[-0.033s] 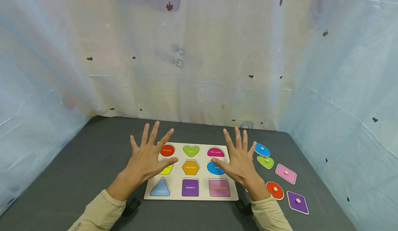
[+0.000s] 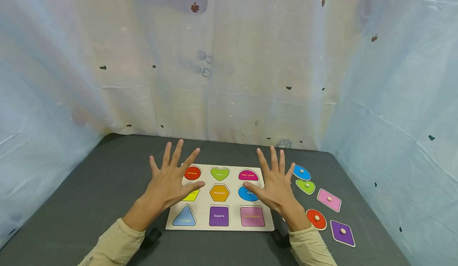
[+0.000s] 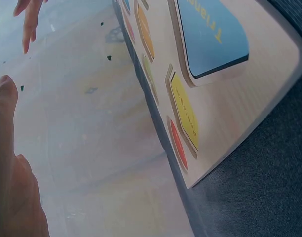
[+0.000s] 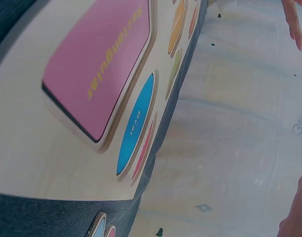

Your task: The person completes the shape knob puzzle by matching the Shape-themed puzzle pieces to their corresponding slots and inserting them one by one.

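My left hand [image 2: 168, 184] hovers over the left side of a pale wooden shape-puzzle board [image 2: 202, 214], fingers spread, holding nothing. Over the board's right side, my right hand [image 2: 275, 186] is likewise spread and holds nothing. The board has labelled, coloured recesses, among them a blue triangle [image 3: 215, 39], an orange hexagon [image 2: 219, 196] and a pink rectangle [image 4: 92, 74]. My left hand partly covers the yellow recess [image 2: 191, 196]; my right thumb overlaps the blue oval recess [image 4: 136, 126]. Both wrist views show the hands raised above the board.
Right of the board lie knobbed pieces: a blue oval [image 2: 298, 174], green heart [image 2: 302, 185], pink rectangle [image 2: 335, 203], red circle [image 2: 315, 224] and purple square [image 2: 345, 238]. Other pieces hide partly behind my right arm. Pale sheeting [image 2: 229, 111] surrounds the dark grey table [image 2: 96, 186].
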The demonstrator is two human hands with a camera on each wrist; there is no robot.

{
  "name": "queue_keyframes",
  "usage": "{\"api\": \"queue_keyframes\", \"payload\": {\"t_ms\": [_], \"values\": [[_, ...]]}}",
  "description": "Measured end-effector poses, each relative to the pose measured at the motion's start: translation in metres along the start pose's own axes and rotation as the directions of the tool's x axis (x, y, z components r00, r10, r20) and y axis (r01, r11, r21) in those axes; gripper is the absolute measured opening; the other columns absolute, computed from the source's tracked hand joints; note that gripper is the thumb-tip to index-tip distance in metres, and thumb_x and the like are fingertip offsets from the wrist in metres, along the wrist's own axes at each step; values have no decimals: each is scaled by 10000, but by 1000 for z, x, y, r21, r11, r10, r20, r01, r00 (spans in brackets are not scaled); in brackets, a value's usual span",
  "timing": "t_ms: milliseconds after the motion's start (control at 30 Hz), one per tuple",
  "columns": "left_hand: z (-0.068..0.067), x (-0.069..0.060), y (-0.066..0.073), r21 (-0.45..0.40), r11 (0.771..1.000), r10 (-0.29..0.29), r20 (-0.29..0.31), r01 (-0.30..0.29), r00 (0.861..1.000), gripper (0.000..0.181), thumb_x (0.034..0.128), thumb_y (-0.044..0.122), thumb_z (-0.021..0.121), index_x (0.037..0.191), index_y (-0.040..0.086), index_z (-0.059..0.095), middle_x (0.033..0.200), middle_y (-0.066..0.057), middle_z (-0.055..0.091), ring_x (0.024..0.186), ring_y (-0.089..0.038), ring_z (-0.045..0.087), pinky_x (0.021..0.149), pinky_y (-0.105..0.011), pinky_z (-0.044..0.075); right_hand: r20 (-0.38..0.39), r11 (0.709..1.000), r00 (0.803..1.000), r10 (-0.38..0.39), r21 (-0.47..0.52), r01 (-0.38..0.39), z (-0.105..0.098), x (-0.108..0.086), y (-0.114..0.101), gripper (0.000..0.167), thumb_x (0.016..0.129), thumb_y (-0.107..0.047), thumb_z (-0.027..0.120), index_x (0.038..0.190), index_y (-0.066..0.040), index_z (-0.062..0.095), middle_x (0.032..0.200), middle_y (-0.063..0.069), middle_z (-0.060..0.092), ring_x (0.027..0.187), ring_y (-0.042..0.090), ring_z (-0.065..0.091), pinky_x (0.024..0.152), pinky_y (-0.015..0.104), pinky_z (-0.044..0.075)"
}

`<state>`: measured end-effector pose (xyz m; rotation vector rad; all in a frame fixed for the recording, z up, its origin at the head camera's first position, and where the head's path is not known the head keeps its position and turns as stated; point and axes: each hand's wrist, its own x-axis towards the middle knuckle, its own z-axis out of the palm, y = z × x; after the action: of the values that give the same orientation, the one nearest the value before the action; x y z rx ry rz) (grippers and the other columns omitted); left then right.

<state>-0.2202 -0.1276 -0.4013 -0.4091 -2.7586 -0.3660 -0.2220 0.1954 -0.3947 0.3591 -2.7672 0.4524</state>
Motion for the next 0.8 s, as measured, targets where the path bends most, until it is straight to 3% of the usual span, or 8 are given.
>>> {"api": "queue_keyframes", "payload": {"t_ms": [233,533,667,800], "values": [[1,0,-3,-22,1000,-4,23,4,1000,945,854,759,553,1615,434,99,1723,-112,-45,1566,-462,-50,1079,-858,1,-15,1000,1000,-4,4,4,0,-1,2,1016,832,-707,578,1635,-355,65,1723,112,-35,1571,434,-94,1128,792,-97],[-6,0,-14,-87,996,-27,124,38,992,972,851,765,562,1624,401,98,1715,-159,-22,1552,-496,-28,1064,-870,12,6,1000,1000,9,15,-9,-7,2,9,1030,822,-703,607,1636,-345,86,1723,111,-39,1573,421,-106,1160,756,-89],[-10,-2,-21,-123,992,-19,178,42,984,1006,835,742,608,1628,366,114,1700,-208,15,1531,-545,27,1038,-887,64,38,999,999,26,24,-27,-10,4,14,1033,823,-670,639,1638,-319,110,1719,138,-13,1571,440,-76,1182,738,-56],[-13,-2,-25,-163,985,-12,263,57,965,1063,800,707,686,1628,327,139,1677,-247,78,1503,-577,101,1022,-890,130,81,996,994,69,45,-73,-12,4,23,1041,826,-603,708,1637,-282,141,1709,175,26,1565,465,-46,1176,752,-6]]}}
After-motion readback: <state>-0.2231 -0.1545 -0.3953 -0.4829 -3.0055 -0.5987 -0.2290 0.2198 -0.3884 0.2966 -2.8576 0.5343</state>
